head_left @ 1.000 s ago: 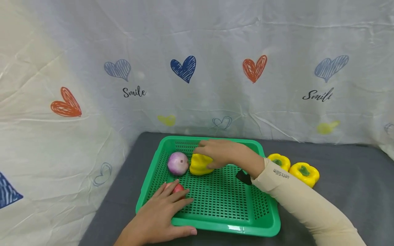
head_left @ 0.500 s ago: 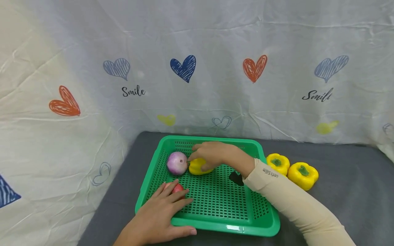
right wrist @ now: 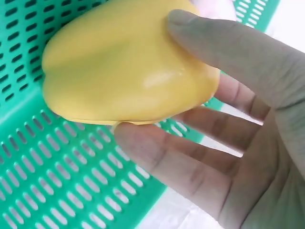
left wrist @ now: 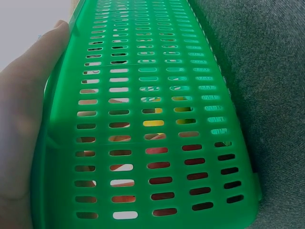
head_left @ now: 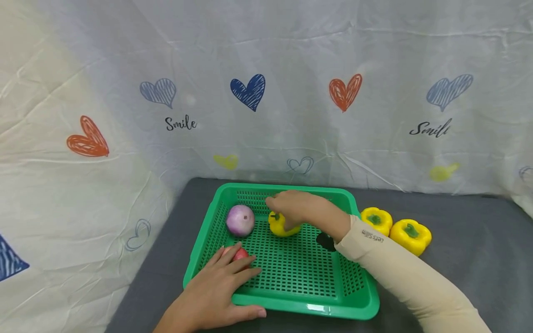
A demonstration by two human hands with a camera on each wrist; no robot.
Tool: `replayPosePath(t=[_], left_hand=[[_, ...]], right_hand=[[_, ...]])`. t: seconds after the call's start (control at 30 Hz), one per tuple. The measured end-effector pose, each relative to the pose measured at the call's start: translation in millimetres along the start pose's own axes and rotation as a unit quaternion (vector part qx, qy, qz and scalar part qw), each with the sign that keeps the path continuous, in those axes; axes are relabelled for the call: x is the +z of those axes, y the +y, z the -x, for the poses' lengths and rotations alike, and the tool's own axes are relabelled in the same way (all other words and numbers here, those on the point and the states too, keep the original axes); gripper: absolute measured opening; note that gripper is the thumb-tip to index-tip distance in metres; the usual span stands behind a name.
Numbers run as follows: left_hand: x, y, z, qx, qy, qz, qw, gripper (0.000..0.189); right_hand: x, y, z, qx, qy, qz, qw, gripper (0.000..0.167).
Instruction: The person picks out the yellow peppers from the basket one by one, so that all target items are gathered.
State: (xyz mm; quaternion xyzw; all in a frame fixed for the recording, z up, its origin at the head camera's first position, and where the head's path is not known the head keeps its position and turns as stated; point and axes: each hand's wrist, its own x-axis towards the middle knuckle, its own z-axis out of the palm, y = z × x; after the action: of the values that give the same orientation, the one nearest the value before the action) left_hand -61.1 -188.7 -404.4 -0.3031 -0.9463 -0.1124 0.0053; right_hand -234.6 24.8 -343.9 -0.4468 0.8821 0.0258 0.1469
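In the head view, a green plastic basket (head_left: 291,273) with slotted floor and walls stands on the table. My right hand (head_left: 297,208) holds a yellow bell pepper (head_left: 278,227) inside it, near the back wall. In the right wrist view, the thumb lies on one side of the pepper (right wrist: 124,62) and the fingers on the other. My left hand (head_left: 218,284) lies across the basket's front left corner, its straight, spread fingers over a round red thing (head_left: 240,255), mostly hidden. Its thumb stays outside the rim, as the left wrist view also shows.
A purple onion (head_left: 240,221) sits in the basket's back left part. Two more yellow bell peppers (head_left: 376,219) stand on the dark grey tabletop (head_left: 466,259) right of the basket. A white cloth (head_left: 291,129) printed with hearts hangs behind.
My right hand first slid left with the pepper to the onion, then back right. The pepper now stands apart from the onion, its green stem showing. My left hand has kept still.
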Motion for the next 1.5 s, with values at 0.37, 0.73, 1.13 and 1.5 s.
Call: replayPosePath(t=[0.37,0.73,1.13,1.5], left_hand=[[-3.0,0.2,-0.7,-0.01,-0.016,0.01,0.9998,0.076],[-5.3,1.3,-1.6,-0.012,-0.02,0.014,0.9996,0.076],[-6.4,3.2,-2.5,-0.012,-0.015,0.014,0.9997,0.075],[-4.6,2.8,-1.7,-0.003,-0.001,0.007,1.0,0.073]], right_hand=[[7,7,11.1,0.056,-0.061,0.039,0.9958,0.066],[6,15,18.1,0.031,-0.065,-0.035,0.9968,0.069],[8,21,35.2,-0.045,-0.031,-0.093,0.9942,0.054],[1,17,60.9,-0.068,-0.007,-0.137,0.9882,0.058]])
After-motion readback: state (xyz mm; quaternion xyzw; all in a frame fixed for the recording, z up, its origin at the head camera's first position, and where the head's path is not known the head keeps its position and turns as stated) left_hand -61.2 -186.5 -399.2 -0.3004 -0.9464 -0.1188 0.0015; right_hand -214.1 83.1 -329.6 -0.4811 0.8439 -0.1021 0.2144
